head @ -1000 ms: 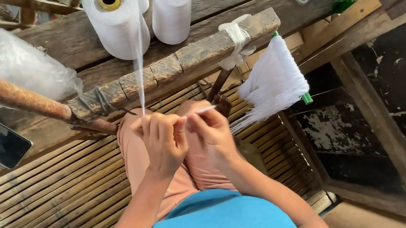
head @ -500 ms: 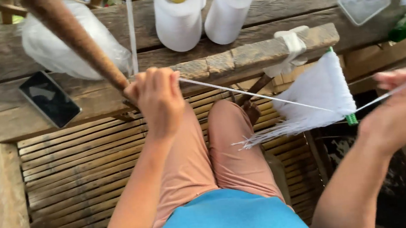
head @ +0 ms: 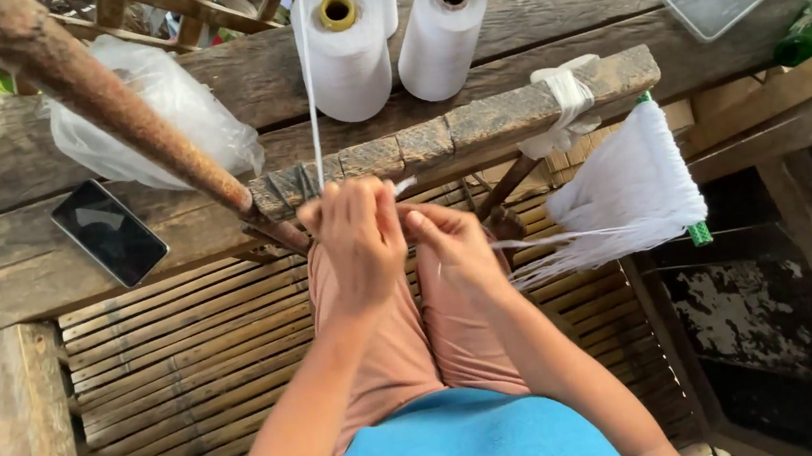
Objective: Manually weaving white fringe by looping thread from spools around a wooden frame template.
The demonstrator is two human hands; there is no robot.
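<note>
My left hand (head: pixel 359 235) and my right hand (head: pixel 455 243) are close together above my knees, fingers pinched on a thin white thread (head: pixel 310 87). The thread runs straight up from my left hand past a white thread cone (head: pixel 344 48). A second white cone (head: pixel 439 35) stands beside it. Both hands sit just in front of a rough wooden bar (head: pixel 456 132). A bundle of cut white threads (head: pixel 624 195) hangs to the right of my right hand, with loose strands reaching toward it.
A rusty brown pole (head: pixel 101 99) slants from the upper left to the bar. A dark phone (head: pixel 109 232) and a clear plastic bag (head: pixel 148 114) lie on the wooden bench at the left. A green bottle (head: pixel 808 30) lies at the right. Bamboo slats (head: pixel 190 371) lie below.
My right hand, stretched far right half a second ago pulling a strand taut, has come back to meet my left hand at the bar. The view has shifted slightly.
</note>
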